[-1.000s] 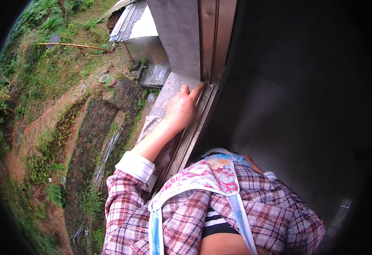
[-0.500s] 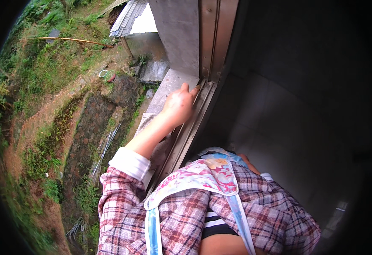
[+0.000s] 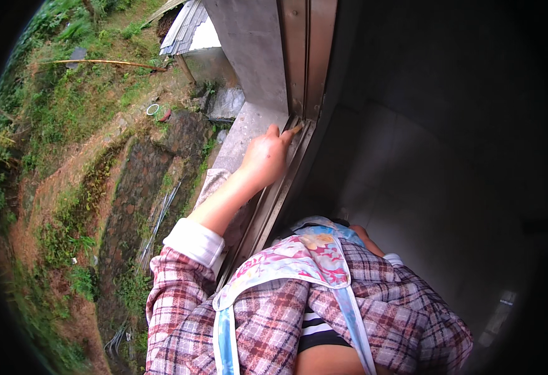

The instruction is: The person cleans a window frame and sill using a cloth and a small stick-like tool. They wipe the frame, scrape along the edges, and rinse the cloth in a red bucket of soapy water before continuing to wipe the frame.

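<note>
Running along the inner edge of the concrete sill, the metal window track meets the brown window frame at its far corner. It looks stiff and fixed, its thin rails probably hard-edged, so it seems best touched from above, along the grooves. The left hand has one finger extended near that corner, others bent; whether they grip anything, I cannot tell. The right hand, mostly behind the floral apron, shows no readable grip.
</note>
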The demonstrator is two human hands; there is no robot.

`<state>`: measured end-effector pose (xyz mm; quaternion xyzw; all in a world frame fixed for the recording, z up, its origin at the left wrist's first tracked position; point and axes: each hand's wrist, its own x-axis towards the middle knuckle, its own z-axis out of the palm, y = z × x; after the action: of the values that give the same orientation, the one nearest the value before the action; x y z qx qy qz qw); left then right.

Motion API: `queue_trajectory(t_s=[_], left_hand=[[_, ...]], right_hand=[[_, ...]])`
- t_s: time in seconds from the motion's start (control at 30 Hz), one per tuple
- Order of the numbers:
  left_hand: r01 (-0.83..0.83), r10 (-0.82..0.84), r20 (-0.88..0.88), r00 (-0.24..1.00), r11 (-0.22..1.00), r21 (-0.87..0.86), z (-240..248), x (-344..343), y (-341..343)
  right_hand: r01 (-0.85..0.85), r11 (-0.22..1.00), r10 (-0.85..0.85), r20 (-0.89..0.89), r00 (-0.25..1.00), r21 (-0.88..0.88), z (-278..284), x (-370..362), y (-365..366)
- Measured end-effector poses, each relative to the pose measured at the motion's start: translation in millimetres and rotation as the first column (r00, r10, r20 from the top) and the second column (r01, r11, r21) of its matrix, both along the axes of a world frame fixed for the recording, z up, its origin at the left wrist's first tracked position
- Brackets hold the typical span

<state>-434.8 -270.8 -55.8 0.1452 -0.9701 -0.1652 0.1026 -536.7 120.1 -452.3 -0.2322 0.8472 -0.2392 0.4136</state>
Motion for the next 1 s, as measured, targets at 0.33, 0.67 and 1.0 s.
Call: queue_trajectory(t_s=[0.33,0.67,1.0], left_hand=[[-0.019,0.018,-0.109,0.994,1.0,-0.005,-0.7,-11.4,8.9],[0.013,-0.014,-0.047,0.999,1.0,-0.016,8.1,10.9,16.1],[0.043,-0.043,-0.016,0.999,0.999,-0.023,20.9,34.0,19.2]], right_hand=[[0.087,0.996,-0.084,0.083,0.993,-0.035,1.5,-4.8,-4.0],[0.125,0.99,-0.119,0.094,0.988,-0.063,0.0,-0.2,7.3],[0.084,0.995,-0.078,0.116,0.99,-0.052,-15.2,-4.3,-3.8]])
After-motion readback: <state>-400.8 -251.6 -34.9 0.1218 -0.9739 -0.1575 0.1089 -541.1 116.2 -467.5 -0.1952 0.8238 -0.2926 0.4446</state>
